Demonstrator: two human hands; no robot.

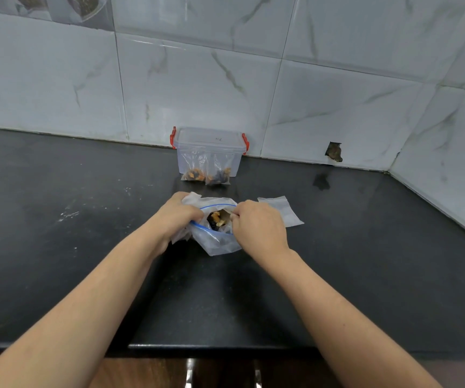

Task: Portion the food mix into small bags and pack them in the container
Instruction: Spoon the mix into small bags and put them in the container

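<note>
Left hand [176, 217] and right hand [259, 226] fingers pinch opposite rims of the zip bag [216, 242], mouth open, food mix [216, 219] between the fingers. Container [209, 152] beyond the fingers on the table [85, 247], two filled small bags [206, 175] leaning against it; empty small bags [284, 210] just right of right fingers.

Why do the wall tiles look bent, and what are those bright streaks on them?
Head view: the wide-angle lens bows the tile lines on the wall, most near the edges; the streaks are glare from overhead light on glossy tile; the black counter shows a soft sheen; both hands cast faint shadows below the open bag; focus is fairly sharp throughout.
</note>
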